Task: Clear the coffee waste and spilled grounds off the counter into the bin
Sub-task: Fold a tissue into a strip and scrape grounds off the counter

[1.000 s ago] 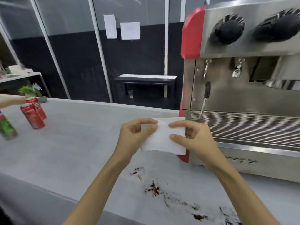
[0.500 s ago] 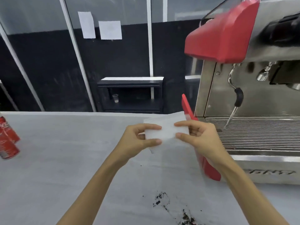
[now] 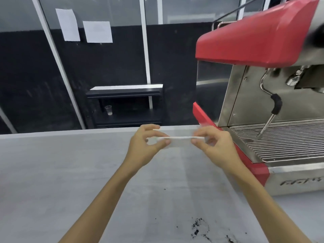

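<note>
While both hands [image 3: 145, 146] [image 3: 215, 146] pinch the blurred napkin [image 3: 180, 140], spilled grounds [image 3: 199, 228] run off-frame.

Two bare forearms enter from the lower edge, each ending in a bare hand: the left hand [image 3: 142, 148] and the right hand [image 3: 217, 146]. No sleeve edge shows along either forearm up to the frame's border. Wrists and fingers carry no watch, ring or glove. The fingernails are short and unpainted where visible.
</note>
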Motion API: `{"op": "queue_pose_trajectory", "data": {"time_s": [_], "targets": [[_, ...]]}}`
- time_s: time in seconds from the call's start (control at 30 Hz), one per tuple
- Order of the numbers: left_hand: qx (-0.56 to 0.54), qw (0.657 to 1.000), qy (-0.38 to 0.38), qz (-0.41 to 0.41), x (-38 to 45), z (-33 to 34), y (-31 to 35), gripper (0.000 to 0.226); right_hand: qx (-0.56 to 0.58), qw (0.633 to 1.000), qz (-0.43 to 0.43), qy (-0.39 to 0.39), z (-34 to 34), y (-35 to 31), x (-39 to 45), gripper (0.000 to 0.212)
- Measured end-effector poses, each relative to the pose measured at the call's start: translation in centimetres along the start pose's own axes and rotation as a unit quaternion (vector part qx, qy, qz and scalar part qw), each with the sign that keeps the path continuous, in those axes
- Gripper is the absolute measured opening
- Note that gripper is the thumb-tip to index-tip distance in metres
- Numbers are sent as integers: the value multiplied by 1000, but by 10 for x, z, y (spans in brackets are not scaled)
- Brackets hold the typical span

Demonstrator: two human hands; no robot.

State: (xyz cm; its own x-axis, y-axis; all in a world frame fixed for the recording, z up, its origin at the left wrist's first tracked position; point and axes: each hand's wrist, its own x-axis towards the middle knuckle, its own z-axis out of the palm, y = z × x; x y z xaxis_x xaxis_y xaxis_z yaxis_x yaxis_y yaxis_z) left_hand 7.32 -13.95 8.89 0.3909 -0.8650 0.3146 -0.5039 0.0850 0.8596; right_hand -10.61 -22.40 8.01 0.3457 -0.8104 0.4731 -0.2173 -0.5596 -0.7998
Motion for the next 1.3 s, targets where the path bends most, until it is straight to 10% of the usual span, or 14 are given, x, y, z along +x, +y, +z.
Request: {"op": "queue_pose_trajectory", "data": {"time_s": [0.27, 0.6, 0.97, 1.3], "targets": [[-99, 989, -95, -62, 19, -18, -21, 27, 116, 978, 105, -138, 14, 3, 19, 20], [82, 982, -136, -106, 43, 6, -131, 9, -65, 960, 190, -193, 83, 88, 35, 14], [346, 917, -192, 58, 47, 12, -174, 21, -238, 937, -14, -256, 111, 137, 23, 16], [352, 910, -204, 88, 48, 19, -171, 24, -271, 919, -22, -285, 108, 130, 23, 20]]}}
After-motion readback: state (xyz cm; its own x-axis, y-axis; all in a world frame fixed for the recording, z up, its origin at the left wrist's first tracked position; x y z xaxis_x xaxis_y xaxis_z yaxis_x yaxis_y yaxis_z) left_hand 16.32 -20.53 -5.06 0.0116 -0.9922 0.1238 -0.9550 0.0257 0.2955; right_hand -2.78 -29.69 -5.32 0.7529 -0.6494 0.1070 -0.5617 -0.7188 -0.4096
